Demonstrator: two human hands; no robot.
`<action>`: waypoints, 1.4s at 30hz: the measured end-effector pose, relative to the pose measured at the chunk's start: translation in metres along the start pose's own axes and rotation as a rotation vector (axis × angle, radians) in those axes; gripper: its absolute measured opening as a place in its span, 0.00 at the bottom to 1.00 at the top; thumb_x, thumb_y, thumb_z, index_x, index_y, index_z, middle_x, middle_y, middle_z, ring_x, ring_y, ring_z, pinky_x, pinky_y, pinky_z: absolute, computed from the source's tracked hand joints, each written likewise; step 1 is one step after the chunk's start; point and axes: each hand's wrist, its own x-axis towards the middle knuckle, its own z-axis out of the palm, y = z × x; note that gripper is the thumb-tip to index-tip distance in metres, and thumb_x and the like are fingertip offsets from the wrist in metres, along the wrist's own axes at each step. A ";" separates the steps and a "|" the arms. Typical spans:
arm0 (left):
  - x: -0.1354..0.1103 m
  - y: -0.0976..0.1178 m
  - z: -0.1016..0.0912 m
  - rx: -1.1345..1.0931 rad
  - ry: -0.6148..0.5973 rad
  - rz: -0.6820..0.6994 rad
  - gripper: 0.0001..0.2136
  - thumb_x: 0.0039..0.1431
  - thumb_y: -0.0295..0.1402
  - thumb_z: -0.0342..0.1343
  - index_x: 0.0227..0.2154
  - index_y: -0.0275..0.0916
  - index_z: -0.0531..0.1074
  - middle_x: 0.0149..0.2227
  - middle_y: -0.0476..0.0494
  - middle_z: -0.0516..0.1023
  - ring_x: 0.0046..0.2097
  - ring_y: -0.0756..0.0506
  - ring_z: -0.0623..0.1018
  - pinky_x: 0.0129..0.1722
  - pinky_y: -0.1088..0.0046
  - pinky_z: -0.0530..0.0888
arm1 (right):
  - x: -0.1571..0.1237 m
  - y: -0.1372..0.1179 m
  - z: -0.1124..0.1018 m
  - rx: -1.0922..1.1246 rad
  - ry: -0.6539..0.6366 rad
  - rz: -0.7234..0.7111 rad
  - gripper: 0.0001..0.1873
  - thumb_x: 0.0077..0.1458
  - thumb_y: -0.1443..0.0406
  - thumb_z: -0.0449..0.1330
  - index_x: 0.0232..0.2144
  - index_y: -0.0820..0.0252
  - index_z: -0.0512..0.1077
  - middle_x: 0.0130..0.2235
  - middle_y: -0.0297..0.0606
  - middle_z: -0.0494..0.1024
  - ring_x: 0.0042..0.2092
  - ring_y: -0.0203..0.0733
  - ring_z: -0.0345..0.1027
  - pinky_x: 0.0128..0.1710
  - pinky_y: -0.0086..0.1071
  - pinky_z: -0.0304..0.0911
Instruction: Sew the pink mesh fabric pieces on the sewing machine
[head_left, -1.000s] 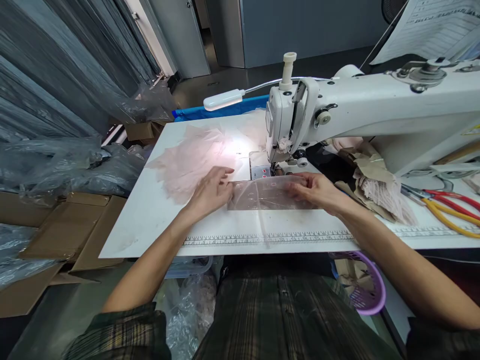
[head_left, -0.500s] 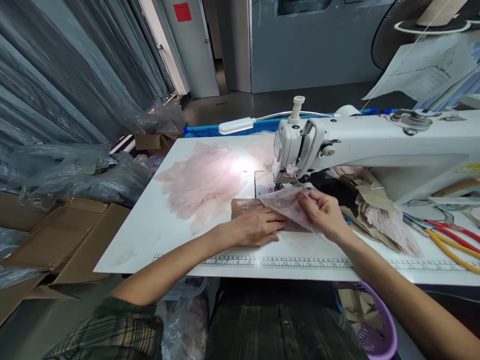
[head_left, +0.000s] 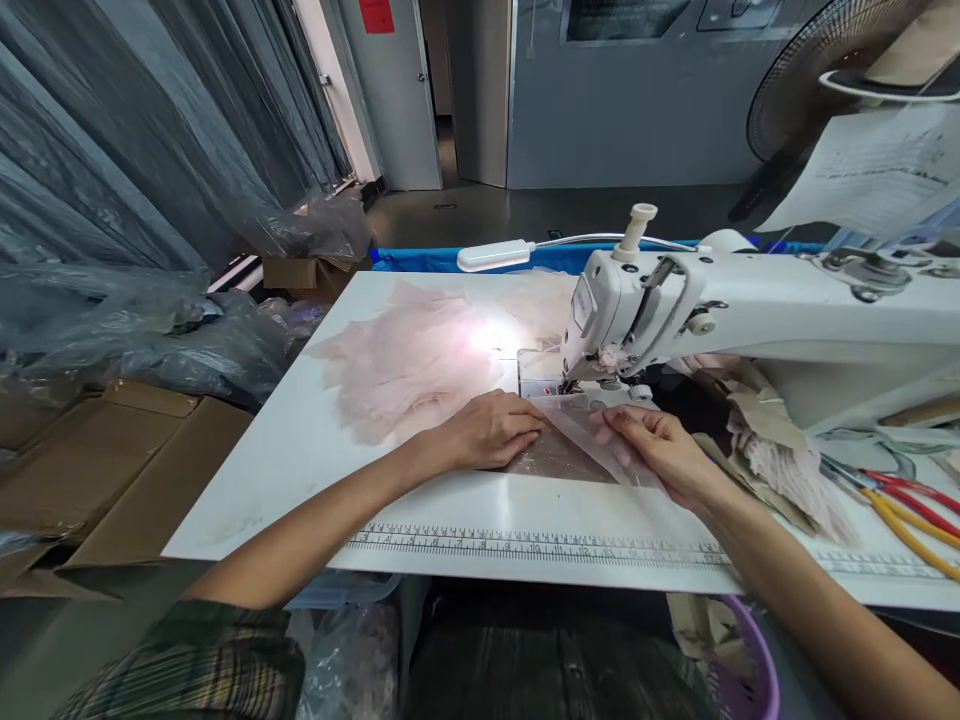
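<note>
My right hand pinches a piece of sheer pale pink fabric between thumb and fingers, its edge lifted at a slant. The fabric's far end lies by the presser foot of a white sewing machine. Beneath it a shiny brown sheet rests on the table. Curled over that sheet's left part is my left hand, fingers bent and close together; its fingertips are partly hidden. A loose heap of pale pink tulle pieces spreads left of the machine.
A lit lamp shines on the white table, which has a printed ruler along its front edge. Right are scissors with red and yellow handles and bundled fabric. Cardboard boxes stand at left; a purple basket sits below.
My left hand has shifted slightly left and away from me, its fingers going from flat to curled. My right hand still holds the sheer fabric, a little farther right. The view has shifted slightly.
</note>
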 end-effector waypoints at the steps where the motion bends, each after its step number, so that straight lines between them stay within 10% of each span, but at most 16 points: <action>1: -0.001 -0.002 -0.001 0.008 0.027 -0.013 0.12 0.67 0.31 0.47 0.44 0.37 0.75 0.45 0.40 0.79 0.45 0.45 0.78 0.44 0.66 0.76 | 0.001 0.000 -0.001 -0.021 0.003 0.001 0.28 0.45 0.41 0.64 0.28 0.62 0.76 0.17 0.30 0.63 0.19 0.31 0.50 0.15 0.25 0.41; 6: -0.013 0.002 -0.011 0.026 0.067 0.027 0.10 0.66 0.29 0.50 0.43 0.38 0.75 0.44 0.43 0.80 0.44 0.46 0.79 0.42 0.68 0.76 | -0.002 0.004 -0.003 -0.203 -0.002 -0.068 0.27 0.53 0.42 0.57 0.29 0.60 0.76 0.19 0.34 0.68 0.20 0.35 0.56 0.16 0.27 0.50; 10: -0.030 -0.001 -0.034 0.136 0.160 -0.044 0.09 0.64 0.30 0.52 0.44 0.38 0.75 0.46 0.41 0.79 0.45 0.46 0.79 0.45 0.65 0.76 | -0.009 0.017 0.007 -0.602 -0.072 -0.327 0.26 0.56 0.46 0.57 0.49 0.57 0.72 0.41 0.42 0.77 0.32 0.45 0.70 0.28 0.33 0.67; 16: -0.066 -0.057 -0.104 0.148 0.480 -0.667 0.13 0.62 0.36 0.53 0.47 0.38 0.74 0.51 0.41 0.76 0.53 0.43 0.75 0.55 0.61 0.71 | -0.011 0.034 0.033 -0.909 -0.204 -0.716 0.18 0.63 0.54 0.51 0.48 0.55 0.71 0.49 0.46 0.72 0.47 0.51 0.69 0.39 0.39 0.69; 19: -0.073 -0.088 -0.118 0.043 0.505 -0.870 0.17 0.62 0.40 0.52 0.48 0.37 0.73 0.50 0.39 0.76 0.50 0.42 0.76 0.53 0.64 0.72 | -0.009 0.027 0.038 -0.794 -0.288 -0.669 0.18 0.67 0.56 0.45 0.37 0.55 0.72 0.41 0.42 0.74 0.39 0.44 0.69 0.37 0.36 0.66; 30: -0.022 -0.125 -0.088 -0.078 0.450 -0.844 0.08 0.51 0.37 0.60 0.29 0.38 0.77 0.39 0.45 0.79 0.44 0.42 0.78 0.49 0.69 0.72 | -0.012 0.013 0.044 -0.089 -0.199 -0.081 0.23 0.58 0.43 0.54 0.30 0.56 0.67 0.23 0.28 0.61 0.24 0.36 0.53 0.23 0.28 0.52; 37: -0.013 -0.056 -0.095 -0.103 0.614 -0.650 0.13 0.65 0.39 0.49 0.38 0.35 0.73 0.36 0.45 0.79 0.36 0.49 0.77 0.35 0.77 0.72 | -0.005 0.014 0.044 0.277 -0.147 0.042 0.16 0.55 0.50 0.61 0.31 0.55 0.69 0.25 0.34 0.71 0.26 0.41 0.65 0.24 0.31 0.64; 42: -0.014 0.034 -0.034 -0.108 0.218 -0.092 0.11 0.67 0.32 0.48 0.40 0.36 0.75 0.39 0.43 0.81 0.37 0.50 0.78 0.36 0.75 0.75 | -0.010 0.003 0.054 0.285 -0.299 0.005 0.27 0.59 0.43 0.50 0.47 0.55 0.71 0.38 0.42 0.78 0.36 0.48 0.74 0.30 0.35 0.71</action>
